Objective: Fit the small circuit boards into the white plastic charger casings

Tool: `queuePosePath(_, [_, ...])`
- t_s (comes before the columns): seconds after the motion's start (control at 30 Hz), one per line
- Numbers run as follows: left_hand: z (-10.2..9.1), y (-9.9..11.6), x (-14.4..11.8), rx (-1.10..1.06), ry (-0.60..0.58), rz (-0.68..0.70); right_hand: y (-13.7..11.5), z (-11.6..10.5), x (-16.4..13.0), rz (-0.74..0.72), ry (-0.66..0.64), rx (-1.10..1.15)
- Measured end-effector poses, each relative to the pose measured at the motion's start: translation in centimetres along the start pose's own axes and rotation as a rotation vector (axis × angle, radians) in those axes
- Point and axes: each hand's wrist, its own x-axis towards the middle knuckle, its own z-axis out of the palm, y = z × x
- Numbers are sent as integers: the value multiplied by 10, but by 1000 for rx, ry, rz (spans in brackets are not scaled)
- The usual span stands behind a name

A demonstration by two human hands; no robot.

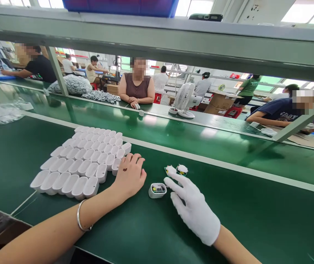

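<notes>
Overhead, steel shelf (157, 40), green bench (256, 220) below, co-workers (137, 86) opposite, busy workshop

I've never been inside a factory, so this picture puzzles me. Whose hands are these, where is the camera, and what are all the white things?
The camera sits on a worker's head, looking down at their own hands. The bare left hand rests at the edge of a block of empty white plastic shells laid in rows on the green workbench. The white-gloved right hand reaches with open fingers toward two small circuit boards. Between the hands stands one shell with parts inside. Neither hand holds anything. Other people sit at benches behind.
</notes>
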Motion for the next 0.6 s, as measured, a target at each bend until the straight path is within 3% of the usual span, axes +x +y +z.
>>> queuePosePath(0.13, [-2,-11,8,229,142,-132,-13,12,2,-134,-81,117])
queuePosePath(0.27, [3,-20,12,306,101,-133,-17,18,8,-10,-143,348])
queuePosePath(0.43, [13,-24,16,452,36,-147,-28,12,22,282,-285,639])
queuePosePath(0.6, [16,-24,18,483,41,-125,-26,14,23,162,-188,700])
